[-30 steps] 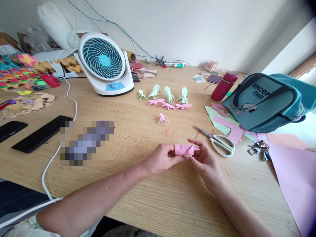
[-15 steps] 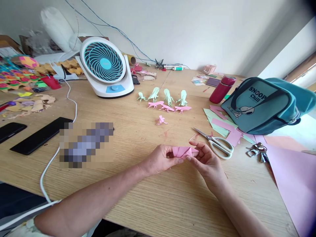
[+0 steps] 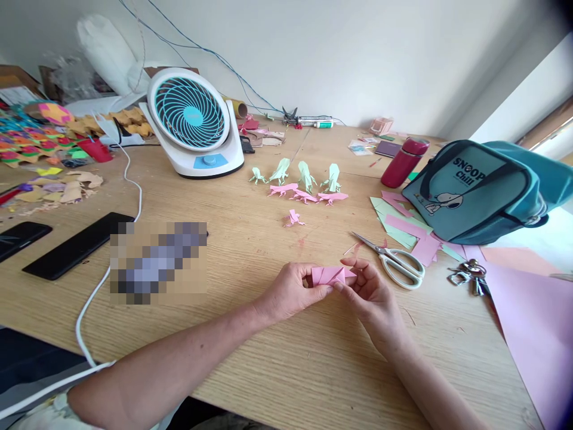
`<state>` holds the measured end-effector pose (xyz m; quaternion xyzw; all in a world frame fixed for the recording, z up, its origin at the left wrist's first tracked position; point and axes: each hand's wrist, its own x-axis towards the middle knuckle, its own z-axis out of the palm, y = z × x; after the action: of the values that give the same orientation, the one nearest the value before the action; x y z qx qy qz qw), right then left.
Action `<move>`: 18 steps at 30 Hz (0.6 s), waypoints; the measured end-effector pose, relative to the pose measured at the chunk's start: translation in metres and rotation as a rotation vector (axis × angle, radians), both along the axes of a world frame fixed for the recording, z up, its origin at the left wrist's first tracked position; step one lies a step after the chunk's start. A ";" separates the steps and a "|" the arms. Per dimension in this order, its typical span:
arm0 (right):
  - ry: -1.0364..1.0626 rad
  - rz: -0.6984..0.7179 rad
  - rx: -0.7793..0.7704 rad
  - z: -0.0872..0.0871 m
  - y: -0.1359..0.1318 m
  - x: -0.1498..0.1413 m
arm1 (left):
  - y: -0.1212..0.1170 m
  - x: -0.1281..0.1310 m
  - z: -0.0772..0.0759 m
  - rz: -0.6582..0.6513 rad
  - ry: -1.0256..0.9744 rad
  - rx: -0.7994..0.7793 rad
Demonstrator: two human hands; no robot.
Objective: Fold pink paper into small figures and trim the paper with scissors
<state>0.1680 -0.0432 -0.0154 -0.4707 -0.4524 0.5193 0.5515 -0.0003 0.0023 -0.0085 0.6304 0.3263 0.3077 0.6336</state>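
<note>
A folded piece of pink paper with creased flaps and a pointed right end is held just above the table. My left hand pinches its left end between thumb and fingers. At the right end, my right hand has thumb and fingers closed on the flaps, its index finger bent over the top. Beyond my hands lie folded pink paper figures and, farther back, several green paper figures. White-handled scissors rest to the right of my right hand, blades pointing away to the left.
A white fan stands at the back left. On the right are a red bottle, a teal bag, cut paper strips, keys and large pink sheets. A white cable crosses the table's left side.
Both hands keep hold of the pink paper, which has shifted very slightly left. The right fingers have moved a little along its right end; the view has turned slightly.
</note>
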 end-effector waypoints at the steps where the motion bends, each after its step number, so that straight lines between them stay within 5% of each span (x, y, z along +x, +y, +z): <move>1: -0.010 -0.001 0.015 0.000 -0.001 -0.001 | 0.000 0.000 0.001 0.001 0.017 0.013; 18: -0.134 0.048 0.060 0.001 -0.002 -0.001 | 0.000 -0.001 -0.001 -0.042 0.147 0.119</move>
<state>0.1674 -0.0450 -0.0139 -0.4763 -0.5149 0.4860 0.5213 -0.0014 0.0021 -0.0091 0.6947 0.3398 0.2660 0.5755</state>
